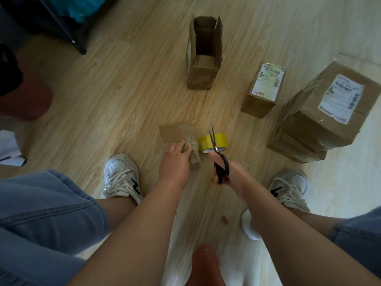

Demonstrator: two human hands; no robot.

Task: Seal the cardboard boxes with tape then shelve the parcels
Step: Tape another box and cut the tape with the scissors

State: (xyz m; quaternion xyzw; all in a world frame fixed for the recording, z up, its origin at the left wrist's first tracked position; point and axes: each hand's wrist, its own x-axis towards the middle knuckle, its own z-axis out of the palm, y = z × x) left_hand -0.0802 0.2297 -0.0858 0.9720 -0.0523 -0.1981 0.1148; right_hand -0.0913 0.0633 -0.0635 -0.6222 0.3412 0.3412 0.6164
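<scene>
Mid-sealing, by the look of it. The left hand [175, 159] presses the small box [177, 135] to the floor between the feet, fingers fairly straight and together on its top. The right hand [231, 172] grips the scissors [218, 155], fingers curled through the handles, blades slightly parted over the yellow tape roll [214, 143], which sits just beside the box. Likely cutting the tape. The small box is brown and flat, with shiny crinkled tape across its near end. The open box [204, 56] stands farther off, flaps up and unsealed. The labelled box [261, 91] and the stacked parcels [321, 118] on the right look closed. Nothing shelved yet.
</scene>
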